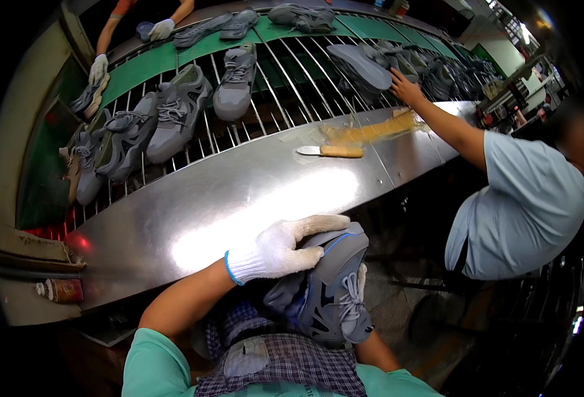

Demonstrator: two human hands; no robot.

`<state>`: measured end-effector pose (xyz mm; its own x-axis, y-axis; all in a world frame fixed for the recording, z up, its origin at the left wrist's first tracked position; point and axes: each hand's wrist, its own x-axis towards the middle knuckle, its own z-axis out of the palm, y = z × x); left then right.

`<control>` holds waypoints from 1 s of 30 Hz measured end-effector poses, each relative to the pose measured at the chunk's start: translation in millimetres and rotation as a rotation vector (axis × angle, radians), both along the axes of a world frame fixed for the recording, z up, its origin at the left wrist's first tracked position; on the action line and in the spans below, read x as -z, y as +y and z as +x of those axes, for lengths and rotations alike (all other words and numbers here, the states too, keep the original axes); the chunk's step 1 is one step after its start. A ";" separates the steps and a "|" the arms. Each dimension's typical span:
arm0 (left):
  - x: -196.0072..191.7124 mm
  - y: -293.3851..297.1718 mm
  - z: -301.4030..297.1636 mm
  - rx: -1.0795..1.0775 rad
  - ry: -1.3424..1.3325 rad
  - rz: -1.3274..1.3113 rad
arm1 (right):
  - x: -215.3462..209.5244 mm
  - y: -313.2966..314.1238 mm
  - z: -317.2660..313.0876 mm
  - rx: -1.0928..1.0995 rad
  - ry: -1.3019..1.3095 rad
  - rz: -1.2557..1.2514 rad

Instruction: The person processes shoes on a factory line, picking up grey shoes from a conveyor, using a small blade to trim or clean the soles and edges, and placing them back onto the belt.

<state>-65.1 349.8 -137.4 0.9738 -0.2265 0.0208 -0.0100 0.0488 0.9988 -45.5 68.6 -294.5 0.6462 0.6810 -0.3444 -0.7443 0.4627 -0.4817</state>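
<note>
A grey lace-up sports shoe is held over my lap, tilted with its sole edge upward and a thin blue line showing along that edge. My left hand, in a white knitted glove, grips it near the upper end, fingers across the sole and side. My right hand is mostly hidden behind the shoe; a bit of white glove shows at the laces' side, supporting it. On the steel ledge ahead lies a short knife with a wooden handle.
Beyond the steel ledge, several grey shoes stand on a metal-rod conveyor with green sheets. A co-worker's hand touches an upturned shoe at right. Another person's gloved hands are far left. A small can lies lower left.
</note>
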 end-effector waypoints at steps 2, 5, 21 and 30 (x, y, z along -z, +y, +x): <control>0.1 -5.3 3.7 0.024 -0.070 0.219 | -2.7 -4.2 -4.8 0.027 0.010 0.021; -7.3 -17.7 11.9 0.100 -0.078 0.297 | -5.2 -11.9 -12.9 0.055 0.029 0.047; 36.0 -44.3 -32.3 0.089 -0.082 0.292 | -16.5 -27.9 -42.6 0.107 0.090 0.195; 19.6 -45.9 -103.3 -0.430 -0.109 0.285 | -45.6 26.1 -26.6 0.068 0.032 -0.309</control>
<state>-168.3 303.9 -157.0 0.9756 0.1819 0.1226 -0.0734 -0.2561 0.9639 -72.1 94.7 -248.8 0.6725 0.4962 -0.5492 -0.7334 0.3472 -0.5844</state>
